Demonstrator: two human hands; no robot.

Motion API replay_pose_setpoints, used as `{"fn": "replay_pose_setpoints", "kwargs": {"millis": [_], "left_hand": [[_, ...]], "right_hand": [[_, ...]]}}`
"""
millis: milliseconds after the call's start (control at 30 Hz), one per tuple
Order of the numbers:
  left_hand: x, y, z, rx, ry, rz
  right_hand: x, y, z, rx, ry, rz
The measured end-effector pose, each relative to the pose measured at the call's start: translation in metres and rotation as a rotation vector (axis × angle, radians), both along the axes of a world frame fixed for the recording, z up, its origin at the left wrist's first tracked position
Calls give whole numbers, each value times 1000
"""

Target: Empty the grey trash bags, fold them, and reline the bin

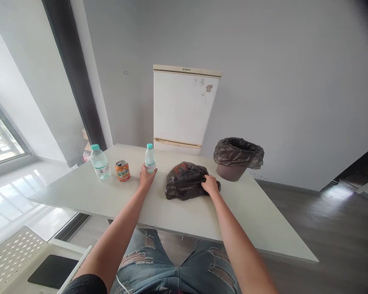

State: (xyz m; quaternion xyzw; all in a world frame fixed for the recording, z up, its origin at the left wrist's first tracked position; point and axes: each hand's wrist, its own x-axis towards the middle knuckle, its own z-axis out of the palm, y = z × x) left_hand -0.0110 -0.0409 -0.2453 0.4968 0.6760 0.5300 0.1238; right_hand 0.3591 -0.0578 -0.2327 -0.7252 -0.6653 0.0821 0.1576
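My left hand (146, 176) is wrapped round the lower part of a small clear water bottle (150, 156) with a teal cap, upright at the middle of the table. To its left stand an orange drink can (122, 171) and a larger water bottle (100, 163), also teal-capped. My right hand (210, 183) grips the right side of a dark plastic bag (184, 181) lying on the tabletop. Something reddish shows through the bag's upper left; what it is I cannot make out.
A brown bin (231, 172) lined with a dark bag stands at the table's right back. The white table (272, 224) has its near edge close to my legs. Behind it is a white fridge (184, 106). A white perforated piece of furniture (15, 253) is at lower left.
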Motion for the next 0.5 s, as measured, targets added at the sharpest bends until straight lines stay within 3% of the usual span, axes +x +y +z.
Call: {"fn": "replay_pose_setpoints", "kwargs": {"millis": [233, 300, 400, 500], "left_hand": [[5, -18, 8, 287, 90, 156], [10, -25, 10, 296, 103, -16], [22, -29, 10, 189, 96, -413], [32, -24, 6, 109, 79, -537]], "right_hand": [[-2, -2, 2, 6, 3, 49], [-2, -2, 2, 6, 5, 48], [-2, -1, 3, 7, 4, 45], [-2, -1, 3, 9, -2, 47]]}}
